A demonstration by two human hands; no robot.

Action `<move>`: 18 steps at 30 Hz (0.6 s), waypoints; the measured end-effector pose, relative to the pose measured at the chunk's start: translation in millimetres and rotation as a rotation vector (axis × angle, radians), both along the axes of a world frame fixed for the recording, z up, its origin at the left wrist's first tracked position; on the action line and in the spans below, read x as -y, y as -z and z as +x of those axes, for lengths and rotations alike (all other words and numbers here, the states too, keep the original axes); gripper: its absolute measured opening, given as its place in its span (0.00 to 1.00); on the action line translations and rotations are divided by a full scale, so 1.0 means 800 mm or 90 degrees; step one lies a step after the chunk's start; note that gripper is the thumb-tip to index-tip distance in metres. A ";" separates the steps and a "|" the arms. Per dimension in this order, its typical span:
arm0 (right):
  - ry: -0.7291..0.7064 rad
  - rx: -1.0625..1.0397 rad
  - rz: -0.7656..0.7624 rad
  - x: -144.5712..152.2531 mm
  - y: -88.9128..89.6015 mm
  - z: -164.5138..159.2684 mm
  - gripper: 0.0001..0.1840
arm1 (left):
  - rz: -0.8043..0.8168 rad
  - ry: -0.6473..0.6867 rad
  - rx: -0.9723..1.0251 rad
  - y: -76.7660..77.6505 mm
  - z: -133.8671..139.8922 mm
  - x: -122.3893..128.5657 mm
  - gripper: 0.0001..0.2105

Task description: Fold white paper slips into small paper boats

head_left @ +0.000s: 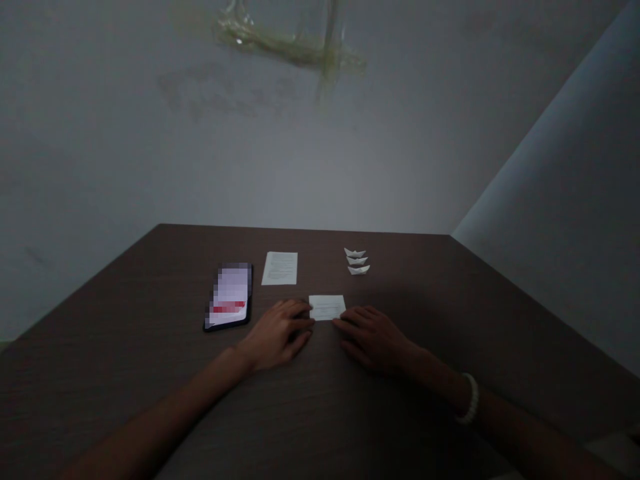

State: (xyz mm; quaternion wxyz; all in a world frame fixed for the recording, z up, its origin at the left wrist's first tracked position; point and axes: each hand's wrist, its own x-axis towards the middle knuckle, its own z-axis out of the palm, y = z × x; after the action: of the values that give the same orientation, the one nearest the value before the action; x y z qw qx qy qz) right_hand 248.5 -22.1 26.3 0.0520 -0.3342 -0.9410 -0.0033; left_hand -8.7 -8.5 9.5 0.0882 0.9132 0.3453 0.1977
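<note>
A small white sheet of paper [327,307] with faint print lies flat on the brown table [280,407] between my hands. At its left edge my left hand [281,333] rests with fingers stretched out, the fingertips touching the paper. My right hand [373,339] lies at the sheet's lower right corner, its fingers extended and partly over the edge. Neither hand grips anything. Three folded white paper boats [358,261] stand in a close row beyond the right hand. Behind the left hand lies a stack of printed paper sheets [281,269].
A phone [230,297] with a lit, blurred screen lies left of the papers. The table's far edge meets a grey wall [310,173], and another wall [565,200] slants along the right side. A pale bracelet [469,399] circles my right wrist.
</note>
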 end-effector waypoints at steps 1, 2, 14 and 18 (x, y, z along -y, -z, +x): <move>0.001 0.006 0.001 0.000 -0.001 -0.001 0.20 | -0.003 0.000 0.004 0.000 0.000 0.000 0.13; 0.004 0.013 0.002 -0.001 -0.002 -0.002 0.20 | -0.004 -0.002 0.006 0.000 0.000 0.000 0.13; -0.015 0.072 -0.004 -0.007 -0.012 -0.019 0.29 | -0.015 -0.016 0.008 -0.009 0.003 0.005 0.13; -0.021 0.093 -0.006 -0.010 -0.015 -0.020 0.32 | 0.001 -0.022 -0.011 -0.009 0.005 0.006 0.13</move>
State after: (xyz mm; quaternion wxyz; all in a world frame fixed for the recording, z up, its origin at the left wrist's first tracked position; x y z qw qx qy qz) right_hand 232.4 -14.2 38.1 -0.0186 -0.3181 -0.9476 -0.0225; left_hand -5.1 -13.2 17.0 0.0814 0.9087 0.3618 0.1917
